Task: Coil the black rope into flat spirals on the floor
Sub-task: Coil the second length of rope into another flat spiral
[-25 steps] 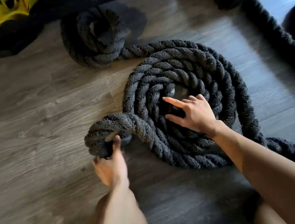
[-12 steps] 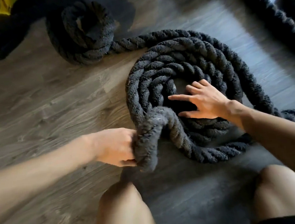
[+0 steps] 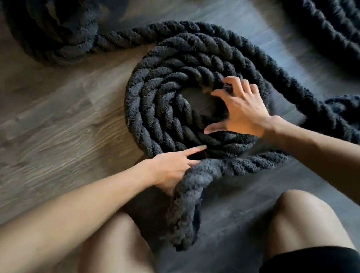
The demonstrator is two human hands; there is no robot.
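A kneeling person works the black rope (image 3: 151, 108), lying as a half-made spiral on the wooden floor (image 3: 45, 129). The left hand (image 3: 173, 169) grips the near loose loop; the right hand (image 3: 241, 110), fingers spread, presses the inner turns. Laying that loop snug against the outer turn, centre pinned, should keep it flat.
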